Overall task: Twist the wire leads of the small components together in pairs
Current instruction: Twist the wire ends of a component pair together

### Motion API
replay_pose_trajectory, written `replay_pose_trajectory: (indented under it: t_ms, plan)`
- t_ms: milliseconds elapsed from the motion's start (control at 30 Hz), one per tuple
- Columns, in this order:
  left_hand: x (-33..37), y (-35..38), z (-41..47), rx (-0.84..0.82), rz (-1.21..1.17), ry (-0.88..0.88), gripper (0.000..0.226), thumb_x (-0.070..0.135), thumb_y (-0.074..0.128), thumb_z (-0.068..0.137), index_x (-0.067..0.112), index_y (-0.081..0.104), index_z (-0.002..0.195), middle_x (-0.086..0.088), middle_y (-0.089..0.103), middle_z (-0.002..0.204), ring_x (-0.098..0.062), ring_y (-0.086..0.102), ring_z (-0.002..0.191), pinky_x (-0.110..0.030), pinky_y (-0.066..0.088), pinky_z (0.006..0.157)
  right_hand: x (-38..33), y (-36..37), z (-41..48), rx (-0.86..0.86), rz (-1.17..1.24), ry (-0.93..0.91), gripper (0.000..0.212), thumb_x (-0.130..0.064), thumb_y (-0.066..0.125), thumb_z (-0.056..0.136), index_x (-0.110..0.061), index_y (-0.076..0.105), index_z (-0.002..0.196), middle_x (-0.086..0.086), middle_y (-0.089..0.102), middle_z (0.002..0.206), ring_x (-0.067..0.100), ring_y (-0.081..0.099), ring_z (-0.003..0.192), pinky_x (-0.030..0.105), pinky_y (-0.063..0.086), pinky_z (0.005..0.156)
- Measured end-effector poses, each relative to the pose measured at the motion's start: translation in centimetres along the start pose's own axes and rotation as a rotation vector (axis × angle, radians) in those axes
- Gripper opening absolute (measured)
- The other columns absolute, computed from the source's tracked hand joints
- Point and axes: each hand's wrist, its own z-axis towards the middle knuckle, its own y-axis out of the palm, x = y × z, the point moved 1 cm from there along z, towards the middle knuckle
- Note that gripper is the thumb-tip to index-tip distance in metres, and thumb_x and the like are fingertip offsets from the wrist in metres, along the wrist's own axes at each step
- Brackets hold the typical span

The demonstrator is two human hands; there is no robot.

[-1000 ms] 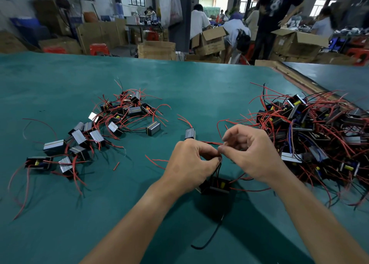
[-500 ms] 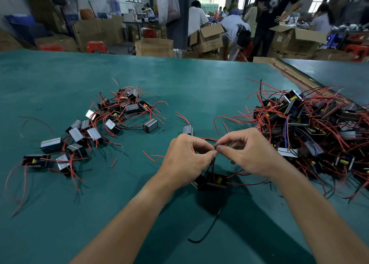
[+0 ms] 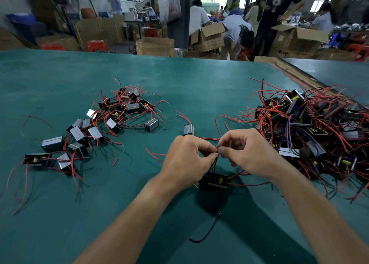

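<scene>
A small black component (image 3: 214, 182) with a yellow part hangs just above the green table (image 3: 179, 84), below my hands. Its thin black leads (image 3: 213, 165) run up to my fingertips. My left hand (image 3: 186, 160) pinches the leads from the left. My right hand (image 3: 253, 154) pinches their tips from the right, thumb and forefinger touching those of the left. A red lead (image 3: 208, 138) arcs behind my fingers to another component (image 3: 188, 129). A black wire (image 3: 209, 229) trails toward me.
A spread of components with red leads (image 3: 89, 132) lies at the left. A dense heap of the same parts (image 3: 311, 128) fills the right. Cardboard boxes (image 3: 209, 36) and several people stand beyond the table's far edge.
My hands have kept working the black leads at the same spot; the right fingers have shifted slightly on the tips. The view has tilted a little downward.
</scene>
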Motion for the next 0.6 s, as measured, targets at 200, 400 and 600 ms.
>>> replay_pose_trajectory:
  t_ms: [200, 400, 600]
  plan:
    - [-0.08, -0.01, -0.02, 0.015, 0.035, 0.076, 0.006, 0.019, 0.073, 0.081, 0.02, 0.077, 0.078, 0.019, 0.062, 0.064, 0.0, 0.041, 0.04, -0.007, 0.026, 0.045, -0.24, 0.09, -0.12, -0.031, -0.032, 0.038, 0.014, -0.007, 0.067, 0.09, -0.009, 0.07, 0.076, -0.002, 0.059, 0.058, 0.015, 0.051, 0.053, 0.037, 0.052, 0.055]
    - [0.07, -0.04, -0.08, 0.0, 0.046, 0.088, 0.007, 0.017, 0.073, 0.082, 0.019, 0.078, 0.078, 0.021, 0.059, 0.058, 0.01, 0.043, 0.041, -0.003, 0.025, 0.046, -0.3, 0.08, -0.2, -0.07, -0.072, 0.122, 0.025, -0.015, 0.063, 0.093, -0.013, 0.065, 0.069, 0.007, 0.057, 0.061, 0.021, 0.049, 0.055, 0.032, 0.042, 0.051]
    - [-0.03, 0.12, -0.04, -0.028, 0.066, 0.081, 0.007, 0.023, 0.071, 0.085, 0.021, 0.077, 0.081, 0.009, 0.069, 0.064, 0.003, 0.046, 0.043, -0.011, 0.032, 0.049, -0.1, 0.39, -0.02, -0.06, 0.087, 0.267, 0.04, -0.007, 0.06, 0.093, -0.016, 0.063, 0.055, -0.005, 0.05, 0.045, 0.016, 0.04, 0.046, 0.026, 0.037, 0.046]
